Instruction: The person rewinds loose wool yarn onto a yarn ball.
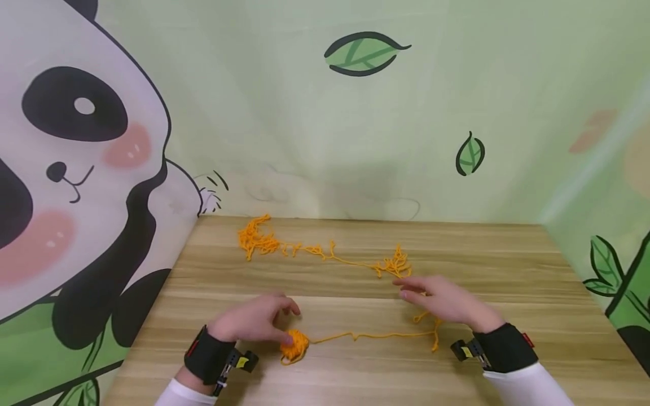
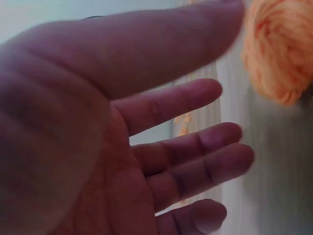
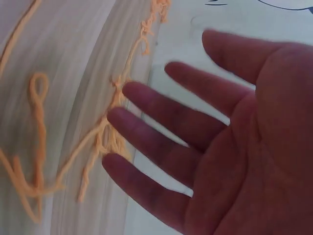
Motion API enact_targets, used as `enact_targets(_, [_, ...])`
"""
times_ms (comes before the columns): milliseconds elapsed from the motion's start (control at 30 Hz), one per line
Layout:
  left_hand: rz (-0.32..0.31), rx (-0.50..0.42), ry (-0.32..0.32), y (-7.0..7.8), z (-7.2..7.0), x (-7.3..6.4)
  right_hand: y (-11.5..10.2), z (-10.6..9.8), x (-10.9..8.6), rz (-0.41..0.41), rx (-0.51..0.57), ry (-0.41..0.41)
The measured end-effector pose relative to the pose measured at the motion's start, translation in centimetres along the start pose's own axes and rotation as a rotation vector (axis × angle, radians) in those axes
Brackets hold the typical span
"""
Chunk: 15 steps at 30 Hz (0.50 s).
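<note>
A small ball of orange yarn [image 1: 294, 346] lies on the wooden table, with a loop of strand loose at its front. Beside it is my left hand [image 1: 259, 320], its thumb tip right at the ball's edge. In the left wrist view that hand's fingers [image 2: 195, 142] are extended and apart, and the yarn ball [image 2: 279, 54] shows past the thumb. My right hand [image 1: 444, 299] hovers palm down over the yarn strand at the right, holding nothing. Its fingers [image 3: 161, 117] spread over a branching tangle of yarn [image 3: 105, 132] in the right wrist view.
From the ball a single strand [image 1: 376, 336] runs right, bends near the right hand and leads to a frayed cluster [image 1: 396, 264]. It continues left to a larger tangled heap [image 1: 256, 239] near the table's back edge. A printed backdrop [image 1: 284, 113] stands behind the table [image 1: 487, 254].
</note>
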<state>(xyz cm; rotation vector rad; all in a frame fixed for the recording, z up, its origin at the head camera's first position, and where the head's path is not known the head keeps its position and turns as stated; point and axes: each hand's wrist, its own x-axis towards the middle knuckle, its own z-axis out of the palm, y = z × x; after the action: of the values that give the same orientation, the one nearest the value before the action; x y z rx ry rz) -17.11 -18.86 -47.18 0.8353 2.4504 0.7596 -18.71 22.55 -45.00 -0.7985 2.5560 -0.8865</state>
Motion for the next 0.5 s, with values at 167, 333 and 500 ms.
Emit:
enact_targets(167, [-0.007, 0.009, -0.024, -0.1, 1.0, 0.1, -0.6, 1.0, 0.2, -0.025, 0.002, 0.043])
enact_targets(333, [0.058, 0.018, -0.027, -0.3, 2.2, 0.4, -1.4, 2.4, 0.6, -0.010, 0.016, 0.036])
enact_targets(500, [0.126, -0.055, -0.011, -0.2, 2.8, 1.1, -3.7, 4.4, 2.1, -0.064, 0.013, 0.065])
